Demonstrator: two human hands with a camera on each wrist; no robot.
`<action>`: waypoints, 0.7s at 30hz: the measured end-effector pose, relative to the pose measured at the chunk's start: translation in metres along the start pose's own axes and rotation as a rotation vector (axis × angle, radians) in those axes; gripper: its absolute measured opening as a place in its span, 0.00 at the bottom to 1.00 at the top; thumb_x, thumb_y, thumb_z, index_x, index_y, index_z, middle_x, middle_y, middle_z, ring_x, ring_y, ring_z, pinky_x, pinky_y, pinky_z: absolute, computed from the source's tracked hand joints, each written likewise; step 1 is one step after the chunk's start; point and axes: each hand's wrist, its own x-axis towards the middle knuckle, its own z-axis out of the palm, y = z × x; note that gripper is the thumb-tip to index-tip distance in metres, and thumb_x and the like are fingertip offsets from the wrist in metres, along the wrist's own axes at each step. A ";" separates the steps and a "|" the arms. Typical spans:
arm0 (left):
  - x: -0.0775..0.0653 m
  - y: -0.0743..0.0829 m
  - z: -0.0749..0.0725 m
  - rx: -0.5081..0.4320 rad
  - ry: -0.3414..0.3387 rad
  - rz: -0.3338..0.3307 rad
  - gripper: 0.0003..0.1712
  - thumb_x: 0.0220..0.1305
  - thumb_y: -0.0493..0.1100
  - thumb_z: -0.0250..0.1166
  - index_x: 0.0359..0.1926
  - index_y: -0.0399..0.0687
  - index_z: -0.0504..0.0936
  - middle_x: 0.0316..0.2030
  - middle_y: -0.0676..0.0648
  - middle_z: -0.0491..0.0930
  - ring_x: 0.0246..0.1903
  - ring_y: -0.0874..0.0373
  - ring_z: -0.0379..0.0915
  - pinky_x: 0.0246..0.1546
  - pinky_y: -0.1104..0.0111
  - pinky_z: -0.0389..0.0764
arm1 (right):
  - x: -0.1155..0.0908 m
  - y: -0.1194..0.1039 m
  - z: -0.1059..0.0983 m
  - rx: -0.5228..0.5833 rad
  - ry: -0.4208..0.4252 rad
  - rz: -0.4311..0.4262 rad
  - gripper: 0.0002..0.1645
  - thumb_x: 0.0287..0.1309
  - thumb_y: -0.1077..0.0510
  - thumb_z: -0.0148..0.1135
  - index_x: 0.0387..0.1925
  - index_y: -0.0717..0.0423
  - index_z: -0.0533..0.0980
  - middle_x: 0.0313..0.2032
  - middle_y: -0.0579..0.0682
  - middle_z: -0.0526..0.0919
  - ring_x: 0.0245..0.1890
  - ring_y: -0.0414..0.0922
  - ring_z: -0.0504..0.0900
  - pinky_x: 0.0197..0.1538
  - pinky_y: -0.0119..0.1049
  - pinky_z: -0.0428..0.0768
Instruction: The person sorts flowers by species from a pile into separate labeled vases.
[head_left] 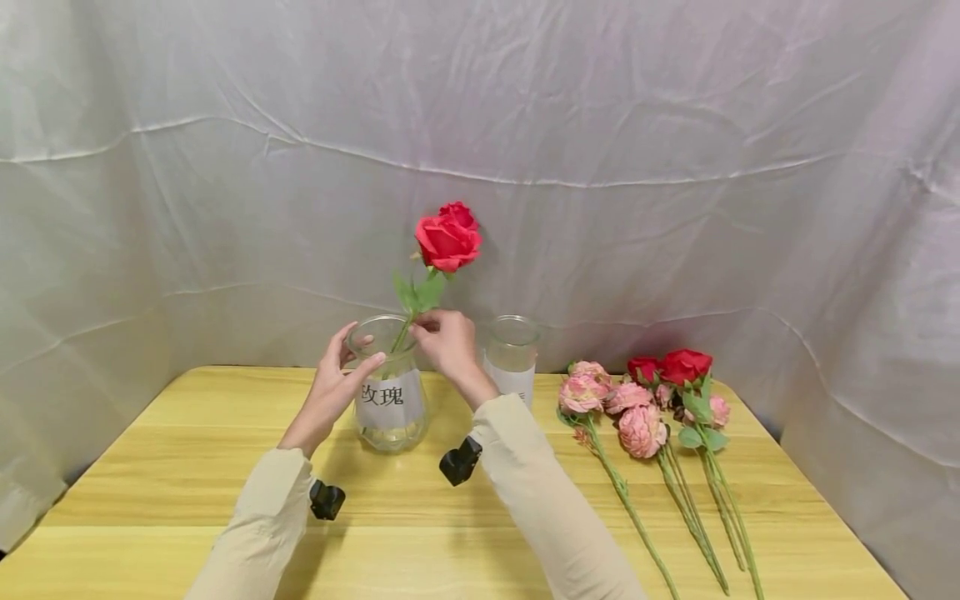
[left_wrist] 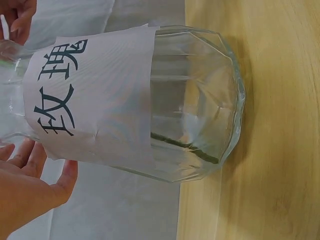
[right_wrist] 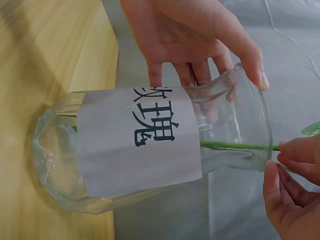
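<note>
Glass makes the vase (head_left: 390, 440) look the heaviest and most breakable piece, rigid and probably slick; its waisted neck seems the surest hold. The left hand (head_left: 330, 387) grips it there, thumb at the rim, fingers round behind. Above the vase leans a red rose (head_left: 448, 242), its stem (right_wrist: 225, 145) running down inside. It should be light, the petals soft and easily crushed, the stem bendy and better to hold than the bloom. The right hand (head_left: 446, 342) pinches that stem just at the vase's rim. Another red bloom (head_left: 460, 214) shows behind the first; whether both share one stem, I cannot tell.

Grey cloth (head_left: 480, 108) hangs behind the vase, the table (head_left: 405, 550) lies under it. Well to the vase's right lie pink flowers (head_left: 581, 392), and beyond them red roses (head_left: 686, 367). Nearer the vase, also right, stands a jar (head_left: 512, 357), just beside the right hand. The vase's narrow neck and the left thumb leave the stem little room.
</note>
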 end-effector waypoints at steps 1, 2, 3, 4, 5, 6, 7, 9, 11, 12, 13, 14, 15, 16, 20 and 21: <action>0.000 -0.001 0.000 0.002 0.001 0.001 0.46 0.68 0.48 0.60 0.76 0.46 0.43 0.68 0.38 0.61 0.66 0.45 0.54 0.63 0.52 0.59 | -0.001 0.001 0.000 0.007 -0.001 0.013 0.08 0.56 0.62 0.66 0.37 0.62 0.85 0.34 0.53 0.87 0.38 0.47 0.85 0.44 0.34 0.79; 0.000 -0.001 0.000 0.004 0.002 0.003 0.46 0.68 0.48 0.60 0.76 0.45 0.43 0.67 0.38 0.61 0.66 0.45 0.54 0.63 0.52 0.59 | -0.002 0.003 0.000 0.016 -0.005 0.025 0.08 0.56 0.62 0.66 0.37 0.62 0.85 0.34 0.54 0.87 0.38 0.47 0.85 0.44 0.34 0.79; 0.000 -0.001 0.000 0.007 0.003 0.002 0.46 0.68 0.48 0.61 0.76 0.45 0.43 0.67 0.38 0.61 0.66 0.45 0.54 0.64 0.51 0.58 | -0.003 0.005 0.000 0.024 -0.011 0.040 0.09 0.56 0.61 0.66 0.37 0.62 0.85 0.35 0.53 0.87 0.38 0.47 0.85 0.43 0.34 0.79; 0.000 -0.002 0.000 0.009 0.005 0.002 0.46 0.68 0.48 0.61 0.76 0.44 0.43 0.67 0.38 0.62 0.66 0.45 0.54 0.64 0.51 0.59 | -0.004 0.006 0.000 0.031 -0.015 0.051 0.09 0.57 0.61 0.66 0.37 0.62 0.85 0.35 0.53 0.87 0.38 0.47 0.84 0.43 0.34 0.79; 0.000 -0.002 0.000 0.010 0.007 0.001 0.46 0.68 0.48 0.61 0.76 0.44 0.43 0.67 0.38 0.62 0.66 0.45 0.54 0.63 0.51 0.59 | -0.005 0.008 0.000 0.038 -0.020 0.064 0.09 0.57 0.60 0.66 0.38 0.62 0.85 0.35 0.53 0.87 0.38 0.47 0.84 0.43 0.34 0.78; 0.000 -0.002 0.000 0.010 0.007 0.001 0.46 0.68 0.48 0.61 0.76 0.44 0.43 0.67 0.38 0.62 0.66 0.45 0.54 0.63 0.51 0.59 | -0.006 0.009 0.000 0.046 -0.023 0.073 0.09 0.58 0.60 0.65 0.38 0.61 0.85 0.35 0.52 0.87 0.38 0.46 0.83 0.43 0.34 0.78; 0.000 -0.002 0.000 0.009 0.007 0.001 0.46 0.68 0.48 0.61 0.75 0.44 0.43 0.67 0.37 0.62 0.65 0.45 0.54 0.63 0.51 0.59 | -0.007 0.011 0.000 0.051 -0.024 0.078 0.10 0.58 0.60 0.65 0.38 0.61 0.85 0.35 0.52 0.87 0.38 0.46 0.83 0.42 0.33 0.78; 0.000 -0.002 0.000 0.010 0.008 0.002 0.46 0.68 0.48 0.61 0.75 0.43 0.43 0.67 0.37 0.62 0.65 0.45 0.54 0.63 0.51 0.59 | -0.009 0.013 0.000 0.082 -0.027 0.087 0.10 0.59 0.59 0.64 0.39 0.61 0.84 0.35 0.52 0.87 0.36 0.46 0.83 0.41 0.32 0.77; 0.000 -0.001 0.001 0.010 0.007 0.003 0.46 0.68 0.48 0.61 0.76 0.44 0.43 0.67 0.37 0.62 0.66 0.45 0.54 0.63 0.51 0.59 | -0.011 0.015 0.000 0.137 -0.038 0.096 0.11 0.60 0.60 0.63 0.40 0.63 0.84 0.36 0.54 0.86 0.35 0.48 0.83 0.39 0.32 0.78; 0.000 -0.001 0.001 0.010 0.007 0.003 0.46 0.68 0.47 0.61 0.76 0.44 0.43 0.67 0.37 0.62 0.66 0.45 0.54 0.63 0.51 0.59 | -0.012 0.016 0.000 0.170 -0.048 0.105 0.11 0.61 0.61 0.62 0.41 0.63 0.83 0.37 0.55 0.86 0.35 0.49 0.83 0.37 0.32 0.79; 0.000 -0.001 0.001 0.010 0.008 0.003 0.46 0.68 0.47 0.61 0.76 0.44 0.43 0.67 0.38 0.62 0.66 0.45 0.54 0.64 0.51 0.59 | -0.014 0.016 0.000 0.198 -0.055 0.112 0.11 0.61 0.61 0.62 0.42 0.64 0.83 0.37 0.56 0.86 0.35 0.51 0.83 0.36 0.32 0.80; 0.000 -0.001 0.000 0.011 0.007 0.004 0.46 0.68 0.47 0.60 0.76 0.45 0.43 0.67 0.38 0.62 0.66 0.45 0.54 0.64 0.51 0.58 | -0.015 0.017 0.000 0.229 -0.065 0.121 0.11 0.62 0.62 0.61 0.42 0.65 0.82 0.37 0.57 0.85 0.34 0.52 0.84 0.35 0.32 0.80; 0.000 0.000 0.000 0.009 0.007 0.004 0.46 0.68 0.47 0.60 0.76 0.45 0.43 0.67 0.38 0.62 0.66 0.45 0.54 0.64 0.51 0.58 | -0.017 0.018 -0.001 0.259 -0.075 0.133 0.12 0.62 0.62 0.61 0.43 0.66 0.82 0.38 0.58 0.85 0.35 0.54 0.84 0.35 0.34 0.81; 0.000 0.000 0.000 0.008 0.006 0.004 0.46 0.68 0.47 0.60 0.76 0.45 0.43 0.67 0.38 0.62 0.66 0.45 0.54 0.64 0.51 0.58 | -0.018 0.018 -0.001 0.282 -0.086 0.140 0.12 0.63 0.63 0.60 0.44 0.67 0.81 0.38 0.58 0.85 0.36 0.55 0.84 0.35 0.35 0.82; -0.001 0.001 0.001 0.001 0.006 0.006 0.46 0.68 0.46 0.60 0.76 0.44 0.42 0.67 0.37 0.61 0.66 0.44 0.54 0.64 0.51 0.58 | -0.025 0.023 -0.004 0.354 -0.118 0.157 0.14 0.64 0.64 0.59 0.47 0.70 0.79 0.40 0.61 0.84 0.40 0.58 0.83 0.39 0.42 0.83; -0.002 0.001 0.001 -0.002 0.006 0.006 0.45 0.68 0.46 0.60 0.76 0.44 0.42 0.67 0.37 0.61 0.65 0.44 0.54 0.64 0.51 0.58 | -0.027 0.024 -0.005 0.372 -0.123 0.156 0.14 0.64 0.65 0.58 0.47 0.71 0.78 0.40 0.62 0.83 0.41 0.58 0.82 0.40 0.45 0.83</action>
